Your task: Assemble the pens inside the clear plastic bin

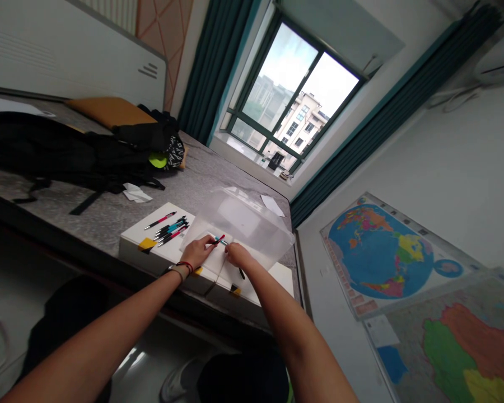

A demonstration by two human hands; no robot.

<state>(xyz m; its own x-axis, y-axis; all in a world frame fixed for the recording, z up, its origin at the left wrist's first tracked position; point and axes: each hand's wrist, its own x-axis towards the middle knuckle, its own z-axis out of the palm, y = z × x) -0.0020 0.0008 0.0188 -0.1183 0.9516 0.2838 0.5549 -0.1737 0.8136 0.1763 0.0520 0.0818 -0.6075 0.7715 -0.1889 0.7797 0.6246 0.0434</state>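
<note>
My left hand (196, 250), wearing a red band and a watch on the wrist, pinches a red-and-black pen (220, 238). Close beside it, my right hand (237, 254) has its fingers closed at the end of a slim teal pen piece (223, 242); its exact shape is too small to make out. Both hands are over white boxes (130, 233), in front of a translucent plastic bin (252, 219). Left of my hands lie several teal, black and red pens (171, 230) in a cluster, with a red pen (160, 220) apart from them. A dark pen-like piece (241, 273) shows below my right wrist.
The white boxes stand on a grey stone-patterned table (205, 162). A black backpack (67, 151), a crumpled tissue (136, 193) and an orange-brown folder (109, 112) lie toward the left. White paper (273, 205) lies behind the bin. A wall with maps (386, 252) rises at right.
</note>
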